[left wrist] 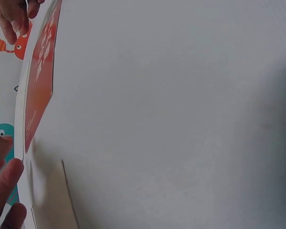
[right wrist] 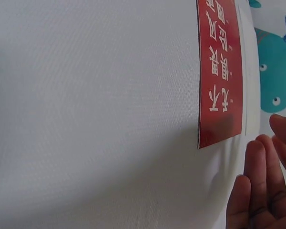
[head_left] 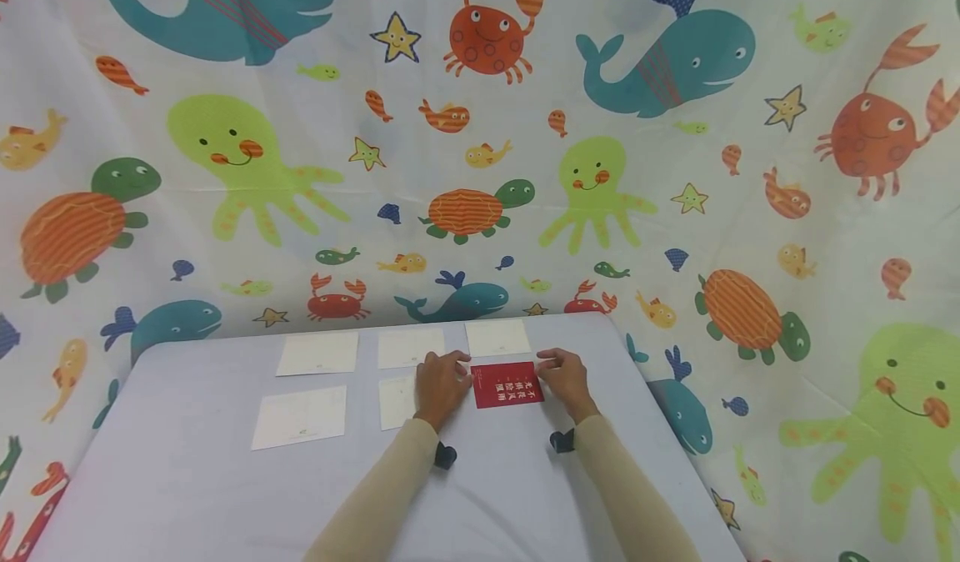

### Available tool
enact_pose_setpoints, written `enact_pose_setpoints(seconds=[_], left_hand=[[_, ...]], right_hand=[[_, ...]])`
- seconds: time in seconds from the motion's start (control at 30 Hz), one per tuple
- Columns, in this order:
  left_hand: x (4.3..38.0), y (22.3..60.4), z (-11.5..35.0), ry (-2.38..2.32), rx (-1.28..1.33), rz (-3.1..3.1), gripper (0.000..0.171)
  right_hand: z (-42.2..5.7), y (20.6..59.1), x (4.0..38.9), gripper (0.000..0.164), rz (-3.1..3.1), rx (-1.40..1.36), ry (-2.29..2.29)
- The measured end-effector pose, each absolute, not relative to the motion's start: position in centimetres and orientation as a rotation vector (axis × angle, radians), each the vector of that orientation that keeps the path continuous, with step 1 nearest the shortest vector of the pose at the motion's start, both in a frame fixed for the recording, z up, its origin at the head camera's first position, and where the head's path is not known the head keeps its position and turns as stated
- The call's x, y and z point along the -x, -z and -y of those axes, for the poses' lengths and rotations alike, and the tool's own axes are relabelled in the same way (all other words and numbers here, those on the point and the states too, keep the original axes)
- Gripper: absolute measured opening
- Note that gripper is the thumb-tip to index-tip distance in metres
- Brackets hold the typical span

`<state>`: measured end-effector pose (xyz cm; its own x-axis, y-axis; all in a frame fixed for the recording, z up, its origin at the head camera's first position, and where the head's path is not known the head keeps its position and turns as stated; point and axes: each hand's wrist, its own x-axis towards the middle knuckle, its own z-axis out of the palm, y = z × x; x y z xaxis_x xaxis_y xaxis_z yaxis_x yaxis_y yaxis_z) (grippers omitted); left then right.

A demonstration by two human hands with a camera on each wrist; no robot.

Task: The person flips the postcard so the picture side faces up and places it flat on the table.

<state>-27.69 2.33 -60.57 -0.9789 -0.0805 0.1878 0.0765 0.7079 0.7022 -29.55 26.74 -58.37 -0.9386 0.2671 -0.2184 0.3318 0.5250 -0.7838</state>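
Note:
A red card (head_left: 507, 384) with white characters lies flat on the white table. My left hand (head_left: 442, 385) is at its left end, fingertips right by the edge; a white card (head_left: 394, 402) is partly hidden behind this hand. At the opposite end, my right hand (head_left: 566, 381) has its fingertips close to the upper right corner. In the right wrist view, the fingers (right wrist: 256, 167) are extended and apart from the red card (right wrist: 221, 71). The left wrist view has loosely bent fingers (left wrist: 7, 183) near the card's end (left wrist: 33, 126).
More white cards lie around: one (head_left: 497, 337) behind the red card, others (head_left: 411, 348) (head_left: 317, 353) along the back, and one (head_left: 300, 417) at front left. A curtain (head_left: 480, 153) printed with sea animals hangs behind the table (head_left: 225, 495).

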Motion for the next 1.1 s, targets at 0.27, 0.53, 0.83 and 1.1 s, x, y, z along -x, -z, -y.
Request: enact_pose_setpoints(seconds=[0.27, 0.53, 0.83, 1.1], left_hand=[[28.4, 60.7, -2.3, 1.112, -0.004, 2.708, 0.032], [29.2, 60.6, -2.4, 1.147, 0.004, 2.724, 0.032], [30.7, 60.1, -2.2, 1.107, 0.032, 2.715, 0.032], [31.6, 59.7, -2.4, 1.157, 0.014, 2.753, 0.036]], right_hand=[[-26.6, 58.2, 30.3, 0.031, -2.674, -0.538, 1.406], [-26.0, 57.6, 31.3, 0.032, -2.653, -0.551, 1.439], [-25.6, 57.3, 32.8, 0.037, -2.652, -0.491, 1.452], [-25.6, 57.2, 34.0, 0.043, -2.622, -0.544, 1.426]])
